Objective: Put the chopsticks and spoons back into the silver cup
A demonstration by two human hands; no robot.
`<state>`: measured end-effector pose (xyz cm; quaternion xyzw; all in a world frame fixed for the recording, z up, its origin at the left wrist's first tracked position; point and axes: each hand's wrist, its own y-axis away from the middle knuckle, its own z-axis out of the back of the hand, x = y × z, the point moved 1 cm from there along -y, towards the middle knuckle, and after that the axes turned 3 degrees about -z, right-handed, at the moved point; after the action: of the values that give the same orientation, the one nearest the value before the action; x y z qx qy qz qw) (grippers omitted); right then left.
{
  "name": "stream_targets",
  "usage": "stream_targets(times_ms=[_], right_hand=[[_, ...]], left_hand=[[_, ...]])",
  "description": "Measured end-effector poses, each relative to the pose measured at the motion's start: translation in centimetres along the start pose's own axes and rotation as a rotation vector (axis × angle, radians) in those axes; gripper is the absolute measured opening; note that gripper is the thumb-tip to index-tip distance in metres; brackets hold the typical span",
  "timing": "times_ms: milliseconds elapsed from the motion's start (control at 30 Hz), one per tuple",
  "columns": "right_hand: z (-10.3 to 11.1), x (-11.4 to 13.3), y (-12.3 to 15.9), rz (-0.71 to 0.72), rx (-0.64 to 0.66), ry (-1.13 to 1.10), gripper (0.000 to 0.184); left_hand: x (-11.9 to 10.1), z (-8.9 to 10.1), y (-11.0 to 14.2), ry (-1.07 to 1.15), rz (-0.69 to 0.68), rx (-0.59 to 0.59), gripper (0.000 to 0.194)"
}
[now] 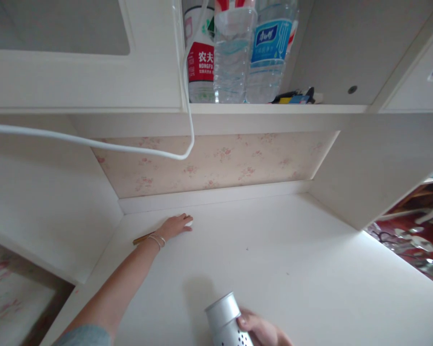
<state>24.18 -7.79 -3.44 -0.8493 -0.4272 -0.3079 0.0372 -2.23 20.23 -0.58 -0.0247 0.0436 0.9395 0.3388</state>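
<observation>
My left hand [175, 226] reaches far across the white desk top [274, 254] to its back left, fingers lying flat on the surface; a small white thing shows at the fingertips, too small to name. A thin brown stick [142, 238] lies beside that wrist. My right hand [263, 331] is at the bottom edge, wrapped round a silver perforated metal cylinder [225, 319] held tilted just above the desk.
A shelf [274, 108] above holds three water bottles [234, 53] and some pens [296, 97]. A white cable [130, 146] hangs across the floral back wall. White side panels close in the desk. Metal cutlery [418, 250] lies off to the right.
</observation>
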Motion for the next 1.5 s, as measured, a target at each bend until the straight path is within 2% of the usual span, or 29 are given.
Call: stream_targets(times_ms=[167,300,467,667,833,900,1000,1167,1300,1400,1500], right_hand=[[0.4,0.4,-0.2,-0.044,0.03,0.037,0.075],[0.2,0.5,-0.2,-0.05,0.021,0.063,0.075],[-0.5,0.4,-0.4,-0.021,0.012,0.016,0.07],[-0.6,0.2,-0.4,-0.031,-0.066,-0.013,0.071],[0.2,-0.3,-0.3,-0.027,-0.09,-0.021,0.066],[0.4,-0.4,-0.3,-0.014,-0.078,-0.016,0.065],[0.4,-0.5,-0.4,-0.01,-0.073,-0.014,0.064],[0.4,-0.4,-0.4,-0.014,-0.085,-0.018,0.06],[0.6,-0.5,-0.4,-0.019,-0.081,-0.018,0.058],[0.7,-0.6,-0.4,-0.015,-0.086,-0.011,0.058],[0.7,-0.5,-0.3,-0.012,-0.087,-0.013,0.061]], left_hand=[[0.4,0.3,-0.5,-0.026,-0.007,0.011,0.037],[0.5,0.6,-0.8,-0.026,0.054,0.01,0.037],[1.4,1.0,-1.6,-0.027,0.244,-0.005,0.035],[3.7,1.8,-2.3,-0.019,0.54,0.023,0.035],[5.3,2.4,-1.9,0.014,0.66,0.064,0.035],[5.6,2.7,-1.6,0.03,0.653,0.068,0.035],[5.5,3.0,-1.1,0.057,0.565,0.05,0.036],[3.7,2.8,-0.8,0.107,0.327,-0.003,0.038],[2.3,2.4,-0.7,0.131,0.204,-0.03,0.04],[1.9,2.2,-0.5,0.141,0.17,-0.041,0.04],[2.0,1.8,-0.3,0.14,0.222,-0.03,0.035]])
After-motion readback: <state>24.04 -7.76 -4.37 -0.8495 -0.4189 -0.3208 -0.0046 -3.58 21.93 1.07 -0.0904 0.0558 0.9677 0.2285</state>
